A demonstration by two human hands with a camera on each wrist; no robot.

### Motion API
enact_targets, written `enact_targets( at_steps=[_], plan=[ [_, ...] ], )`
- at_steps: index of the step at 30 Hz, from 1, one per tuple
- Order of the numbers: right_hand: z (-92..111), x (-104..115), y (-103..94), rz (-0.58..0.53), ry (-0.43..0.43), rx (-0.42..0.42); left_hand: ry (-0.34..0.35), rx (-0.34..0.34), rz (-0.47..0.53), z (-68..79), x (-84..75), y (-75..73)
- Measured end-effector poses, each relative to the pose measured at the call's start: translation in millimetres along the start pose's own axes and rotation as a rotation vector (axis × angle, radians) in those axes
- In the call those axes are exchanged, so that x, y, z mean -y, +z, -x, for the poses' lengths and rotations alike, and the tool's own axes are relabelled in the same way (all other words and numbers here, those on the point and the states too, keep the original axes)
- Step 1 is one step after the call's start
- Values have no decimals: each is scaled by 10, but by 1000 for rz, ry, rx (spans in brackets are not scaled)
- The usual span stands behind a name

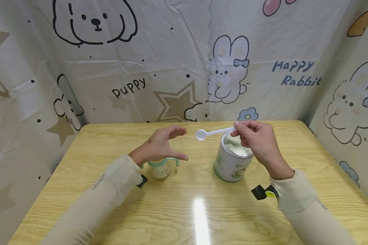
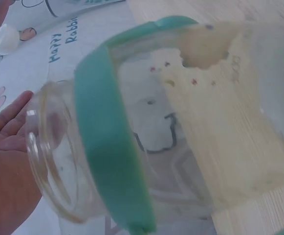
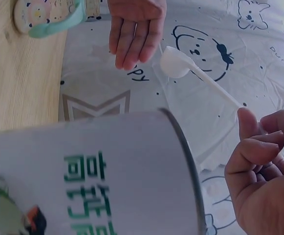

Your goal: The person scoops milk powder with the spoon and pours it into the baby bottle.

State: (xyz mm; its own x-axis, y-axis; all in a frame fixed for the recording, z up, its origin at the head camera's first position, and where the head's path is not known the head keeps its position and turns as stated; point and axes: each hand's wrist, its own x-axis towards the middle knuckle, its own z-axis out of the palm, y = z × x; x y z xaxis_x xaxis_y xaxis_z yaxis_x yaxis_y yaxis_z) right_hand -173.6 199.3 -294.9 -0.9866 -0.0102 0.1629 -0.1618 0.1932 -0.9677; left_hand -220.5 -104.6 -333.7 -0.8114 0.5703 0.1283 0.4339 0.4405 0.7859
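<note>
My right hand [image 1: 260,143] pinches the end of a white measuring scoop's handle above the milk powder tin [image 1: 230,166]. The scoop [image 1: 201,135] points left, its round bowl beyond the tin's rim; whether powder lies in it I cannot tell. Pale powder [image 1: 236,148] shows inside the uncovered tin. My left hand [image 1: 159,144] hovers over the baby bottle, thumb and fingers spread apart, holding nothing. The clear baby bottle [image 1: 161,171] stands upright, with a green collar and handles. Its threaded neck [image 2: 54,152] is uncapped in the left wrist view.
Everything stands on a light wood table [image 1: 178,211]. A printed cloth [image 1: 171,68] with cartoon animals hangs behind it and along both sides. Between the bottle and the tin lies a gap of bare wood.
</note>
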Motion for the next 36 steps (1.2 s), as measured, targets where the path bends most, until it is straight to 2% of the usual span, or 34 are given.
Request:
enact_targets(
  at_steps=[8, 18, 23, 31, 36],
  plan=[
    [15, -24, -200, -97, 10, -35, 34, -2, 16, -120, -111, 110],
    [39, -45, -401, -56, -12, -86, 36, 39, 29, -273, -253, 308],
    [74, -56, -488, -71, -19, -109, 38, 67, 18, -347, -307, 429],
    [122, -102, -637, -119, -35, -115, 8, 50, 18, -434, -374, 609],
    [154, -137, -708, -73, -23, -120, 19, 50, 39, -481, -402, 710]
  ],
)
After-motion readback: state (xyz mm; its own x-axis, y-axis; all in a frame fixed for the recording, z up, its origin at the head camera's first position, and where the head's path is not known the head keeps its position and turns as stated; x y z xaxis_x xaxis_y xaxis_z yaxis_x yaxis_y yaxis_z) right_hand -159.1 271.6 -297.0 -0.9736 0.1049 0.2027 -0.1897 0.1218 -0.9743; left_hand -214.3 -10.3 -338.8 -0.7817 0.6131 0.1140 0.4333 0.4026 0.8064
